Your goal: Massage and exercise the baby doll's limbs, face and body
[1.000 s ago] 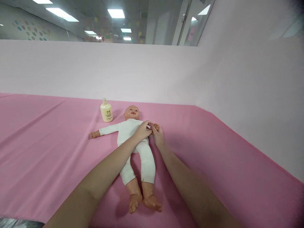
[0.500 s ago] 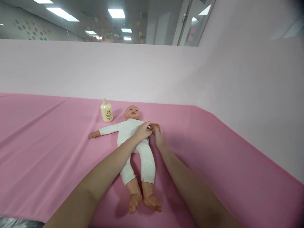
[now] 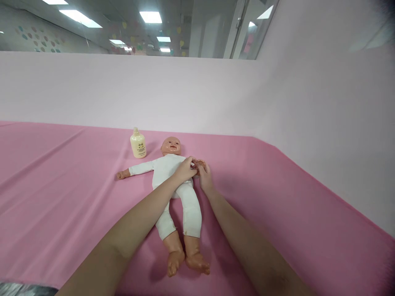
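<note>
A baby doll with a white cloth body lies on its back, its head away from me and its feet towards me. My left hand reaches across the doll's torso and is closed around its arm on the right side, near the wrist. Close beside it, my right hand is closed on the same arm's small plastic hand, fingers and thumb pressed to it. The doll's other arm stretches out to the left on the sheet.
A pale yellow lotion bottle stands upright left of the doll's head. Pink sheeting covers the surface under everything. A white wall rises behind and on the right, with a window above it.
My right hand has shifted slightly on the doll's hand, its fingers now nearer my left hand. The doll's body and the bottle have stayed in place.
</note>
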### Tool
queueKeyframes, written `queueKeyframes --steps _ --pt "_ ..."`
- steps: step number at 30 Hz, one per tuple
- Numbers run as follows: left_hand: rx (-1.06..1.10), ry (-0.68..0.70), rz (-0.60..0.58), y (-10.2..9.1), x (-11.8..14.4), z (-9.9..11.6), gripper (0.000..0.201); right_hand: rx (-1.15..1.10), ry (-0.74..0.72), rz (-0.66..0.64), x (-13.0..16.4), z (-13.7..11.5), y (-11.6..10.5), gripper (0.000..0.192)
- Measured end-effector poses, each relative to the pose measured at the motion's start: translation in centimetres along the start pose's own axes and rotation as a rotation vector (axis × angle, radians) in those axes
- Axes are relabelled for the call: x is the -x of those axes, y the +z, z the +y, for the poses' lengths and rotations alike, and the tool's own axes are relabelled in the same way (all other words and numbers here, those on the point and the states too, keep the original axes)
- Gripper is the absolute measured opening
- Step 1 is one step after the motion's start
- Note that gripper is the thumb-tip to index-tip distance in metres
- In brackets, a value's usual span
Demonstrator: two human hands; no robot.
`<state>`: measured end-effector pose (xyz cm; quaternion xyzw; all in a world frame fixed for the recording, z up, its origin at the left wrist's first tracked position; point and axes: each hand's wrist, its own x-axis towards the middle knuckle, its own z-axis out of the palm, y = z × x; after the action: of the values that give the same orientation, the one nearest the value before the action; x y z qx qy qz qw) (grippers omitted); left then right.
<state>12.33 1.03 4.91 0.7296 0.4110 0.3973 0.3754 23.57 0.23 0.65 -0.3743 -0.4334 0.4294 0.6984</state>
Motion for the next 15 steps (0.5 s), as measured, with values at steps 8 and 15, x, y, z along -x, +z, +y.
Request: queueKeyframes --steps 8,15 --pt "0.001 -0.029 0.016 0.00 0.04 0.14 0.027 0.055 -0.027 -0.024 -0.08 0.28 -0.16 0.031" --pt "-0.034 0.031 0.002 0.17 -0.10 -0.52 0.031 0.027 0.000 -0.016 -0.05 0.14 0.04 0.033"
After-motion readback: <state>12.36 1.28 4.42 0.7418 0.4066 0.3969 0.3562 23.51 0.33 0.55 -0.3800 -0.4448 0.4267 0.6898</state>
